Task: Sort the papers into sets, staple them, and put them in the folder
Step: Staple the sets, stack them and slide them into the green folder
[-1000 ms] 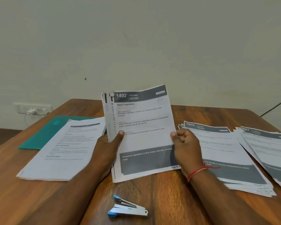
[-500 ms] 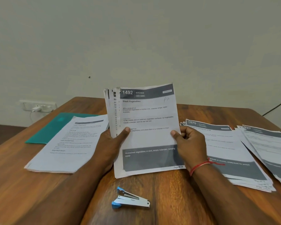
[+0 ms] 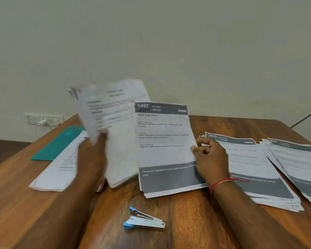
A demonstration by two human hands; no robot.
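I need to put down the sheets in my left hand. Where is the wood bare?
Bare wood: the near-left corner of the table, between the left paper stack and the stapler; also behind the 670 stack. Crowded: right, beside the far-right stack; far left, green folder.

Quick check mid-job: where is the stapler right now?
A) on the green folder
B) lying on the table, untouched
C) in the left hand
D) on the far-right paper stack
B: the stapler lies on the bare table near the camera; the left hand and right hand both hold papers.
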